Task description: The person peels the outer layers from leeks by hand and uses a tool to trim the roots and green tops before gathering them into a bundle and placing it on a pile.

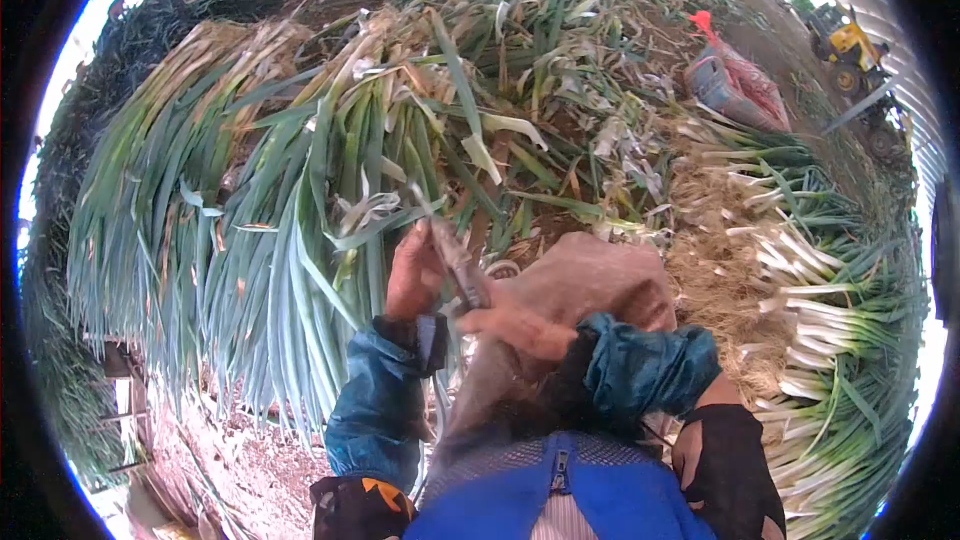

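The two hands are close together at a pale stalk [458, 262], which slants up and left between them over the lap. The left hand [408, 278] is beside the upper part, the right hand [520, 325] at the lower end — blur hides the fingers, so I cannot tell how tightly either one is closed. Both forearms wear teal sleeves [650, 365]; a dark band [432, 342] circles the left wrist. Under the hands, a brown cloth [600, 285] covers the knees, near a blue vest [480, 500].

To the left lie untrimmed onions [270, 250], their long leaves hanging toward the person. Ahead are loose leaves [560, 50], scattered and tangled. To the right, cleaned onions [810, 340] lie in a long row — roots inward, green tops outward. Beyond the row's far end sit a reddish bag [738, 88] and, farther off, a yellow machine [852, 45].
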Demonstrator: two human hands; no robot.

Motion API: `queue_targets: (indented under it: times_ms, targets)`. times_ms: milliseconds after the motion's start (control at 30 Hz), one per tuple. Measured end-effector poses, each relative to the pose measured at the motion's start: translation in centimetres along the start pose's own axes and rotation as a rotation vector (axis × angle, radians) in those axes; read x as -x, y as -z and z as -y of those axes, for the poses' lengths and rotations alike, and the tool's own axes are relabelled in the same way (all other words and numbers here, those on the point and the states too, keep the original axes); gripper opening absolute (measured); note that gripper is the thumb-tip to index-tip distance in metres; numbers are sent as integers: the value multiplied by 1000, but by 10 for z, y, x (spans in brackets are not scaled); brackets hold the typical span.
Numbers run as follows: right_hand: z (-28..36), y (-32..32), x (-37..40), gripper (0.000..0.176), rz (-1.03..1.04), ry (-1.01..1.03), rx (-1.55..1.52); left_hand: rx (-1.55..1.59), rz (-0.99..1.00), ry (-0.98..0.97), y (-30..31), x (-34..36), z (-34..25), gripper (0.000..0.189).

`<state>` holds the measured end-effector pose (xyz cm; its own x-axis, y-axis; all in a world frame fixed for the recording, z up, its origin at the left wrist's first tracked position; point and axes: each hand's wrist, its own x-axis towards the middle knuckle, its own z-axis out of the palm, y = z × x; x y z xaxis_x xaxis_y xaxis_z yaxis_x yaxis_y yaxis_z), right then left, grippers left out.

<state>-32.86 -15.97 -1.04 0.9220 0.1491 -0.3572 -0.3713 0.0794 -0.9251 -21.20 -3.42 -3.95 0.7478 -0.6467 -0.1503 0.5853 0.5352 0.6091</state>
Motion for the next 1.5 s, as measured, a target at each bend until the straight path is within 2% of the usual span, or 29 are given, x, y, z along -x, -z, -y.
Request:
queue_targets:
  times_ms: [33,100,133,233,267,367,400,467,533,633,667,700,733,800,833,867,900,967,1067,1167,1200,1300,1400,1467,1500]
  targets:
    - [-5,3,-10,89,-57,20,94,-31,-66,-48,5,-1,1,37]
    - [9,36,-18,87,-134,-104,90,-97,-192,-141,15,-1,6,37]
    - [25,46,-26,82,-87,-186,165,-264,-271,-198,6,9,7,40]
    - [5,50,-43,69,-60,-88,303,-562,-377,-214,14,19,23,46]
    - [0,50,-48,68,-57,18,457,-705,-373,-178,15,24,22,47]
    - [23,65,-70,68,-5,39,503,-680,-464,-165,15,16,33,44]
    - [18,79,-92,63,-63,39,618,-663,-486,-139,1,11,25,43]
    - [19,114,-139,57,-107,-72,442,-883,-447,-194,22,-7,27,43]
    - [65,114,-130,42,-174,126,176,-1051,-383,-289,29,-26,25,45]
    - [77,122,-119,39,56,237,310,-1021,-382,-300,19,-54,15,43]
    - [56,129,-126,39,45,341,317,-953,-333,-299,20,-64,13,40]
    - [37,135,-132,39,32,445,326,-970,-352,-166,-12,-62,-2,36]
    - [36,133,-129,39,-56,486,332,-844,-325,-64,-26,-60,-1,34]
    - [46,142,-145,32,-2,240,7,-674,-313,74,-39,-51,12,31]
    - [52,136,-148,29,-117,170,-197,-628,-317,117,-44,-40,21,31]
    - [54,136,-148,29,-165,182,-253,-580,-311,145,-50,-33,30,30]
    - [56,139,-148,29,-215,197,-305,-684,-341,14,-52,-24,41,31]
    - [54,143,-148,27,-254,200,-312,-843,-387,-99,-77,-6,42,31]
    - [51,144,-154,23,-306,213,-312,-579,-191,232,-95,9,37,33]
    - [54,136,-154,24,-404,245,-248,-513,-239,287,-122,18,33,37]
    - [54,135,-155,24,-421,235,-237,-458,-245,371,-129,22,28,48]
    - [55,128,-153,26,-451,254,-220,-597,-138,284,-115,28,41,56]
    - [66,123,-147,27,-433,282,-270,-764,-143,244,-114,32,55,56]
    - [66,122,-144,26,-443,278,-273,-910,-70,219,-115,30,58,51]
    - [64,123,-145,26,-463,272,-249,-852,-75,249,-118,27,58,48]
